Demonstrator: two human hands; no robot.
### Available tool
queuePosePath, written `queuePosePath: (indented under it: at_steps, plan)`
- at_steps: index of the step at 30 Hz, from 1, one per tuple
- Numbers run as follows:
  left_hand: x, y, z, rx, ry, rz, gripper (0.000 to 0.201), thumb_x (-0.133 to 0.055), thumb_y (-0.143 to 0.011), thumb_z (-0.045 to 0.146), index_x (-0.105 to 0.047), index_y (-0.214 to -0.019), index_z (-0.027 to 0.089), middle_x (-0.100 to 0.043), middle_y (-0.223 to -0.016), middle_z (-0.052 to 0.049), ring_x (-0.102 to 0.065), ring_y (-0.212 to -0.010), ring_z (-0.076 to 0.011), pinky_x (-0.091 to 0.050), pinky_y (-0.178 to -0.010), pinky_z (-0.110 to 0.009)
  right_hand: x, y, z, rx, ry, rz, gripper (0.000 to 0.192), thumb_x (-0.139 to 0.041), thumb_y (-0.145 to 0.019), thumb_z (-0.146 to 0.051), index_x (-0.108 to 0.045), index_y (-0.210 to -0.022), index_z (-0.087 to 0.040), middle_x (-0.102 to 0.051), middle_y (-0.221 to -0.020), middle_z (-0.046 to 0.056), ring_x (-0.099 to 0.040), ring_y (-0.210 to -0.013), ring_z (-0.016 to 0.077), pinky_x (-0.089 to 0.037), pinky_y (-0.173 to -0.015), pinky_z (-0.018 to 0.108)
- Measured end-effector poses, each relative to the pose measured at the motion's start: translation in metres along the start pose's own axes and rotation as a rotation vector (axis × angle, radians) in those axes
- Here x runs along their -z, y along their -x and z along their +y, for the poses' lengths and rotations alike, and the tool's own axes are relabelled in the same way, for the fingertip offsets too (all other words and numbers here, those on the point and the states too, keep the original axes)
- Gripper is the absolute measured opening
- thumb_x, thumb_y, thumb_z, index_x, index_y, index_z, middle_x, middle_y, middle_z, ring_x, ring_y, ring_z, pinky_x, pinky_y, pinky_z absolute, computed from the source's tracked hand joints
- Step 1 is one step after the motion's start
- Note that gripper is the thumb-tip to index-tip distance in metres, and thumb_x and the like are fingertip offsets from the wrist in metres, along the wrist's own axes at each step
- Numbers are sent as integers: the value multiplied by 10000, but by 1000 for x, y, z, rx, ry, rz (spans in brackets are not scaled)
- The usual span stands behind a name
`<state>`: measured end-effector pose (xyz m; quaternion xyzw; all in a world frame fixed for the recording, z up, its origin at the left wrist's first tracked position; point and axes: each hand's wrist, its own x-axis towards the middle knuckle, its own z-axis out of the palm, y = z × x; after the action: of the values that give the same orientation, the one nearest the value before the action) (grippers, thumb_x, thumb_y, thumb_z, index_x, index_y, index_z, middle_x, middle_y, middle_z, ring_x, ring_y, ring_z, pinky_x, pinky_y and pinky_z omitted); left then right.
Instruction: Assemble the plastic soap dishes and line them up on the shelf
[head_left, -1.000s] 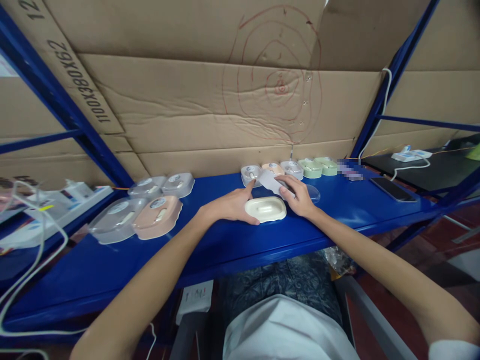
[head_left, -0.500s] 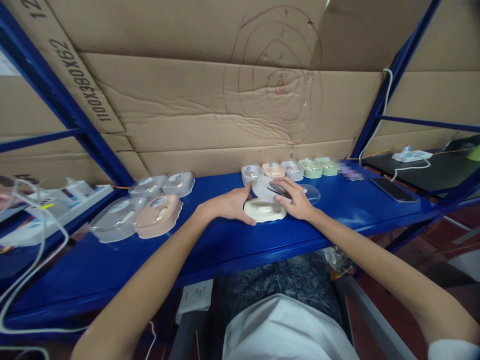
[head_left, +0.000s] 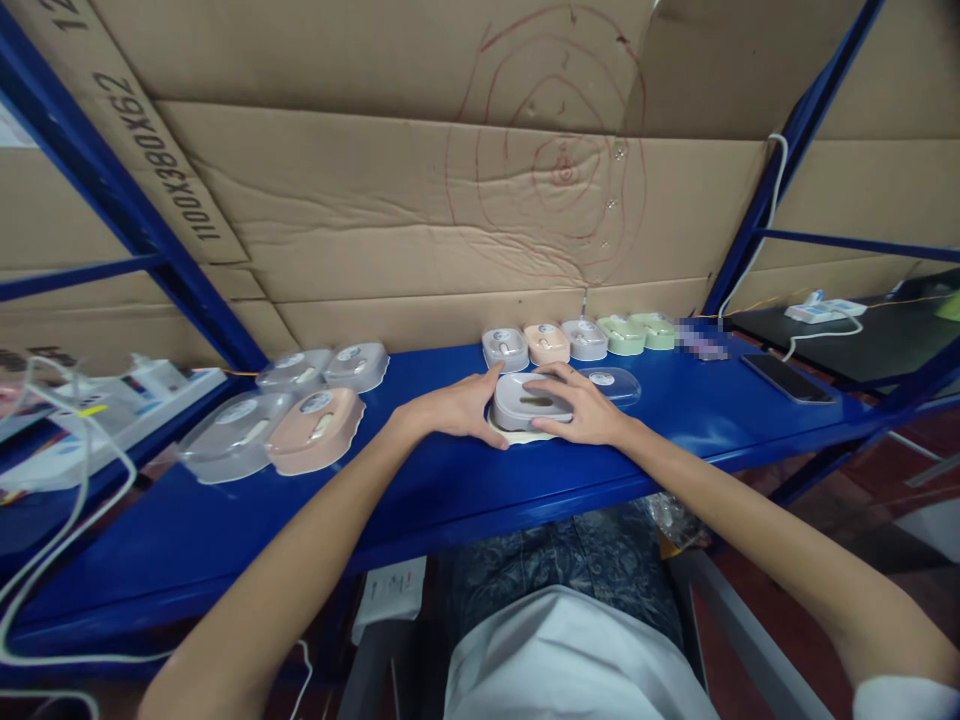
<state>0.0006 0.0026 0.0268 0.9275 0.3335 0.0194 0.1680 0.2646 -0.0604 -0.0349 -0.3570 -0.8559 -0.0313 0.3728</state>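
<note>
On the blue shelf, a grey rounded box cover [head_left: 513, 408] with a dark slot in its top sits over a shallow cream base [head_left: 517, 438]. Only the base's front rim shows below the cover. My right hand [head_left: 589, 408] grips the cover from the right, its fingers curled over the top and thumb at the front. My left hand [head_left: 466, 408] wraps the left end, thumb at the front rim of the base and index finger towards the back. Just behind my right hand lies a clear oval lid [head_left: 619, 386] with a round label.
A row of small lidded boxes [head_left: 547, 343], grey, peach and green, lines the cardboard back wall [head_left: 375, 200]. More lidded boxes [head_left: 315, 430] stand at left. A phone [head_left: 786, 380] lies at right. Power strips [head_left: 112, 430] and white cables are at far left.
The grey cover was held tilted above the cream base; now it has come down level onto it. My right hand moved down with it, while my left hand stayed in place.
</note>
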Motion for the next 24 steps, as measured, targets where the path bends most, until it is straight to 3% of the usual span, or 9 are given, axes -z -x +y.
queuePosePath:
  at_steps: [4, 10, 19, 24]
  plan:
    - [1, 0, 1, -18, 0, -3, 1386, -894, -647, 654, -146, -1715, 183, -315, -1769, -260, -396, -1593, -470, -383, -1247, -512, -1, -1, 0, 23, -11, -11, 554, -709, -980, -623, -713, -1382, -242, -619, -1426, 166, -657, -1309, 350, -560, -1138, 606]
    - [1, 0, 2, -67, 5, 17, 1394, -911, -649, 631, -133, -1720, 196, -452, -1698, -235, -510, -1517, -444, -430, -1197, -479, -1, -3, 0, 50, -27, -32, 559, -718, -972, -633, -720, -1376, -247, -633, -1411, 164, -658, -1312, 349, -573, -1122, 606]
    - [-1, -1, 0, -53, -14, 19, 1298, -900, -644, 637, -248, -1675, 196, -508, -1649, -237, -513, -1497, -475, -457, -1166, -515, -2, -3, 1, 46, -12, -69, 567, -720, -967, -640, -725, -1383, -255, -635, -1408, 169, -665, -1294, 362, -571, -1107, 624]
    - [-2, -1, 0, -52, -16, 14, 1260, -895, -651, 650, -277, -1656, 210, -523, -1637, -219, -515, -1497, -455, -458, -1159, -479, -2, -3, 1, 49, -4, -92, 568, -710, -978, -629, -724, -1383, -230, -634, -1405, 184, -659, -1305, 369, -561, -1116, 627]
